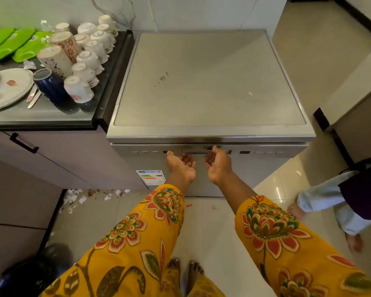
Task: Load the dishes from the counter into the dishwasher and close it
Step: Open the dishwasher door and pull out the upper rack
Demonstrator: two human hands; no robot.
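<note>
Opening step, before any loading. The dishwasher [208, 91] stood closed at the right end of the counter [41, 116]. Both hands were turned palm-up under the recessed door handle [198, 151] at the top front edge: the left hand [181, 166] had its fingers hooked up into the recess, and the right hand [217, 165] curled its fingers onto the same handle just beside it. The dishes remained on the counter: inverted white cups [88, 58] in rows along its right edge, two patterned tumblers [60, 50] and a dark blue cup [49, 86] next to them, a white plate [9, 88] with cutlery [33, 97] near the front edge, and green trays [15, 43] toward the back. Judged from this, nothing had yet been loaded. The next move would call for a downward, outward pull on the handle, stepping back so the door could swing clear of the bare feet [184, 273]; a second person [334, 198] stood near on the right.
</note>
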